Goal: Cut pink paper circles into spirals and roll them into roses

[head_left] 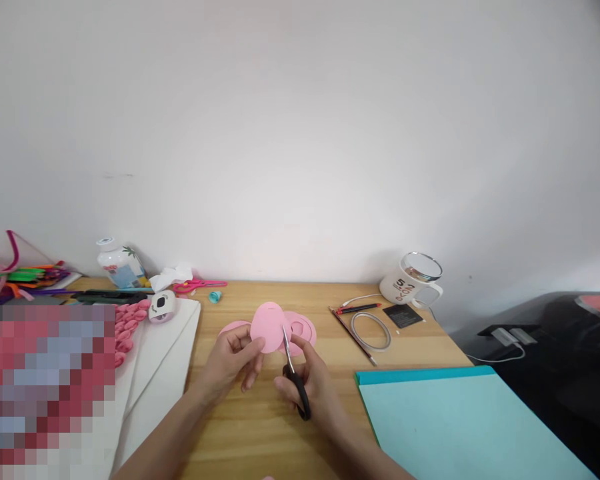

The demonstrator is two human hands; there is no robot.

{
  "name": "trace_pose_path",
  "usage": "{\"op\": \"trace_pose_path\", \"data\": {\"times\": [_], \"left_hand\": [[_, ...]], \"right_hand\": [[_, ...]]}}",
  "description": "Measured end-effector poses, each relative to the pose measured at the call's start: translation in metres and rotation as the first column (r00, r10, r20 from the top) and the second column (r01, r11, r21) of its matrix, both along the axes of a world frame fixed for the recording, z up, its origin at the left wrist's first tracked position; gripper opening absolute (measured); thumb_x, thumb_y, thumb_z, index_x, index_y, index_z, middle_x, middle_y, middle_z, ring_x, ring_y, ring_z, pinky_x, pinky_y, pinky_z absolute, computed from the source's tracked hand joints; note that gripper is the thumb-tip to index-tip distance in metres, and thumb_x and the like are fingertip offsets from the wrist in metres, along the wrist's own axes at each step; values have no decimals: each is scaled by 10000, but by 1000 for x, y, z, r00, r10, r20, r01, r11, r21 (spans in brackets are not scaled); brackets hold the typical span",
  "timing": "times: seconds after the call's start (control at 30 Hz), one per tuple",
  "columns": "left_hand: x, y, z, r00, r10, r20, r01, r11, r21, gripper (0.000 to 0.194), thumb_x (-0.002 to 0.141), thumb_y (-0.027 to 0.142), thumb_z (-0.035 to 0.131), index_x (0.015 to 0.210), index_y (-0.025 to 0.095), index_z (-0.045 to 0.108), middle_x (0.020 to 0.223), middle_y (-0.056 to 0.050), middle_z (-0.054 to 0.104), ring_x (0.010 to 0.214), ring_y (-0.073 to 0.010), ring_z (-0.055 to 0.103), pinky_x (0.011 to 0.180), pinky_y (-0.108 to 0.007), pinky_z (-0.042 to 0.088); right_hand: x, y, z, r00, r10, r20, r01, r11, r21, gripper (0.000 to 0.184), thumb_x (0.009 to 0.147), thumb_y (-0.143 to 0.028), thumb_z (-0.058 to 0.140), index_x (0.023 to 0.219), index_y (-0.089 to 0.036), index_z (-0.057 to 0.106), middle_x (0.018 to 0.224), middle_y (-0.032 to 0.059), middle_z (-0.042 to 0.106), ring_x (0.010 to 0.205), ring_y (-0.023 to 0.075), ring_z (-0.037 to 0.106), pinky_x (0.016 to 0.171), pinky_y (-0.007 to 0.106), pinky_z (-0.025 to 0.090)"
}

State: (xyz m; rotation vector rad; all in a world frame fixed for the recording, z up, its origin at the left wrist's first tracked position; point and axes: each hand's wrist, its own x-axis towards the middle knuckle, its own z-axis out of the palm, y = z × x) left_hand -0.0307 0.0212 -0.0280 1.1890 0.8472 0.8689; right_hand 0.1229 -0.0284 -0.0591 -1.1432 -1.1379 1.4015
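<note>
My left hand (237, 355) pinches the lower left edge of a round pink paper piece (269, 325), holding it up above the table. In my right hand (313, 380) is a pair of scissors (294, 380) with black handles, my fingers wrapped round the grips. The metal blades point up and lie at the right edge of the paper; whether they are parted cannot be made out. Behind, on the wooden table, lie more pink paper pieces (307, 328), one with an outline on it, partly covered by the held piece and my hands.
To the right are a white mug (411, 280), a black square card (403, 316), a coiled cable (371, 331), a pencil (353, 337) and teal paper sheets (460, 420). Leftward stand a white bottle (120, 263), pink scissors (200, 286), a white tape dispenser (162, 307) and white folders (163, 380).
</note>
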Motion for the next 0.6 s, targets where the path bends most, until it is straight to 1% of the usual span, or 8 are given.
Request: {"op": "trace_pose_path", "data": {"times": [0.07,0.13,0.3,0.37,0.43,0.5,0.6], "left_hand": [[0,0,0,1000,-3,11,3,1000,-23,291,719,402,674,748,142,546,468,47,556,265,-54,412,275,-156,285],[0,0,0,1000,-6,2,6,1000,-27,296,702,397,693,745,136,560,467,40,563,270,-54,415,277,-156,282],[0,0,0,994,-4,-106,5,1000,6,323,660,400,715,573,128,563,386,52,479,270,-37,363,290,-160,225],[-1,0,-1,989,-13,-149,16,1000,17,334,662,407,704,543,131,559,371,55,458,270,-37,348,297,-168,217],[-2,0,-1,981,-45,-186,50,999,22,319,671,408,690,561,132,573,358,63,437,270,-38,331,301,-171,211],[-4,0,-2,971,-73,-226,79,997,18,305,683,409,673,592,130,590,359,67,429,277,-39,323,305,-172,203],[-5,0,-2,961,-72,-266,80,997,20,299,691,411,662,615,130,597,361,69,421,288,-43,321,309,-174,187]], "right_hand": [[-1,-1,0,1000,13,-13,-13,1000,-2,657,634,-341,691,1161,-166,340,435,-148,409,356,61,323,355,164,251],[-2,-2,-1,1000,19,-16,-19,1000,-8,666,632,-365,699,1162,-173,343,449,-145,412,356,62,336,356,169,270],[-2,-2,0,1000,29,-9,-29,999,-22,724,611,-395,729,1179,-192,328,453,-148,395,360,71,349,363,173,265],[-1,-1,1,999,36,-5,-36,999,-22,739,607,-394,734,1184,-184,324,454,-150,378,373,71,333,372,177,255],[-1,-1,2,999,40,1,-40,999,-7,738,603,-381,743,1183,-187,331,470,-145,374,401,74,333,398,185,259],[0,-1,1,999,32,3,-32,999,22,730,598,-366,755,1179,-202,345,506,-128,399,444,85,372,438,200,285],[2,-1,-1,1000,20,3,-20,999,45,745,589,-355,769,1186,-213,346,552,-107,439,500,106,428,485,222,315]]}}
